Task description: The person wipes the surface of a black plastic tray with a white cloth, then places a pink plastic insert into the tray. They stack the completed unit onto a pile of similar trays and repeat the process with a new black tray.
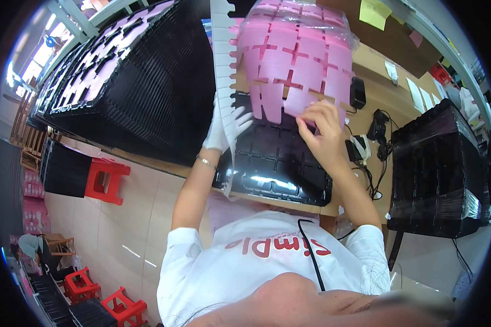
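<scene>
Pink sheet (pixel 297 60): die-cut panels with cross-shaped slots, wrapped in clear film, held up above the black tray.
Black tray (pixel 278 163): compartmented, lying on the bench (pixel 373 82) in front of the person.
White strip (pixel 223 65): notched, upright, left of the pink sheet.
Right hand (pixel 323 131): bare, fingers pinched shut on the pink sheet's lower edge.
Left hand (pixel 223 128): white-gloved, fingers spread, closed around the white strip.

Tray (pixel 278 169) on table (pixel 376 98), divider sheet (pixel 294 60) over it; tray stacks left (pixel 142 76) and right (pixel 436 169).
</scene>
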Demonstrator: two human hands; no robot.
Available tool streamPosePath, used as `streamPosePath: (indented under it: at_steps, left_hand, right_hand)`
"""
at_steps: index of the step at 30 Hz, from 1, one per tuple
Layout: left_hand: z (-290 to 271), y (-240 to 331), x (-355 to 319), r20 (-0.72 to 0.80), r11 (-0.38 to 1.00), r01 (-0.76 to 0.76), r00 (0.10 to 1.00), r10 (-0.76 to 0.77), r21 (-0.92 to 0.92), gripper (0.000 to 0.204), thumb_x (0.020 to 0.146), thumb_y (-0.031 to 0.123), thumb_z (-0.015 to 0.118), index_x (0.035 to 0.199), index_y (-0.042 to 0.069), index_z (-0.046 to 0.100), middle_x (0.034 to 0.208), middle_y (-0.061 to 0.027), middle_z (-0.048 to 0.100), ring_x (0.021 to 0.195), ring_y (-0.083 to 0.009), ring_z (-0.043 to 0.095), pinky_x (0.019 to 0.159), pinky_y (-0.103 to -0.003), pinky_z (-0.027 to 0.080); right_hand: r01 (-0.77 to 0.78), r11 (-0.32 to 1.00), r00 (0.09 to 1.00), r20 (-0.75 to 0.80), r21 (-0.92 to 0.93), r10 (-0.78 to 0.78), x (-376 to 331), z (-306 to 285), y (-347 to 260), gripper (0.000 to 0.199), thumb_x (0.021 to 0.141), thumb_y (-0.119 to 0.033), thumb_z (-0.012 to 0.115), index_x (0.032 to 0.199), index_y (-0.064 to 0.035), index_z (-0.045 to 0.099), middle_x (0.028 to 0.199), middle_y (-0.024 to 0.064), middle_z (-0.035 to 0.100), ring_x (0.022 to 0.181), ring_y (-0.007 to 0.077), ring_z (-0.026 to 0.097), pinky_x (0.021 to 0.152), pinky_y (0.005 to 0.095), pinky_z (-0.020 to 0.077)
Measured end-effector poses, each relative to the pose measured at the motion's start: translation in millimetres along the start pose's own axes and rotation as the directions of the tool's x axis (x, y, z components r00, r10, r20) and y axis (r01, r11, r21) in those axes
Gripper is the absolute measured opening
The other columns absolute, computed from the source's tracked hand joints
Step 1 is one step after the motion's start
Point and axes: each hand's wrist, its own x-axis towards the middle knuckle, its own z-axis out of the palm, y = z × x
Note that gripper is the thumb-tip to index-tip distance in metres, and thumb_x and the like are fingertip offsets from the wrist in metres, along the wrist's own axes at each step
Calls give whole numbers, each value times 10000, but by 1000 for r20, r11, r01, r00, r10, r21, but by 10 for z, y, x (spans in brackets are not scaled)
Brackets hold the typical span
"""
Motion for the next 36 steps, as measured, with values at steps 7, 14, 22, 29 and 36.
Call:
streamPosePath:
  at_steps: [7, 14, 22, 29, 36]
  left_hand:
    - [310, -102, -64, 92, 972, 216, 974, -208, -91, 804, 895, 650, 501, 1402, 42, 363, 868, -70, 574, 603, -116, 425, 512, -218, 358]
    - [205, -211, -310, 35, 913, 231, 966, -257, 336, 428, 998, 328, 514, 1340, 75, 472, 933, 11, 576, 667, -32, 423, 596, -167, 351]
    - [798, -423, -435, 227, 984, 135, 961, -159, 119, 705, 958, 521, 459, 1470, 66, 294, 1400, -156, 443, 1183, -314, 526, 1016, -502, 403]
    - [284, -227, -390, 291, 851, 404, 904, -314, -336, 814, 862, 757, 386, 1285, 76, 521, 1121, -150, 612, 723, -233, 572, 651, -353, 481]
    - [408, -99, -638, -28, 988, 146, 989, -145, 40, 338, 977, 214, 526, 1286, 78, 538, 1071, -39, 614, 828, -135, 598, 690, -273, 506]
  right_hand:
    - [-734, 607, 654, 78, 305, 752, -697, 12, 466, 643, 853, -282, 727, 1395, -112, 426, 1212, 188, 553, 1272, 329, 439, 1054, 441, 348]
    - [-520, -569, 195, 738, 637, 647, -924, -3, 661, 305, 911, -219, 658, 1165, -60, 601, 1003, 49, 642, 877, 137, 634, 777, 302, 539]
    - [-403, -468, 346, 604, 786, 717, -396, 358, 669, 329, 949, -143, 574, 1253, -21, 532, 1086, 96, 658, 1050, 174, 618, 843, 315, 523]
    - [-584, -108, 313, 346, 805, 884, -335, 220, 614, 495, 910, -98, 617, 1349, -2, 410, 1078, 158, 679, 752, 107, 582, 689, 248, 500]
    - [-710, -55, 371, 439, 702, 818, -738, -147, 572, 541, 898, -109, 619, 1387, -32, 401, 1127, 163, 655, 921, 148, 615, 833, 270, 497]
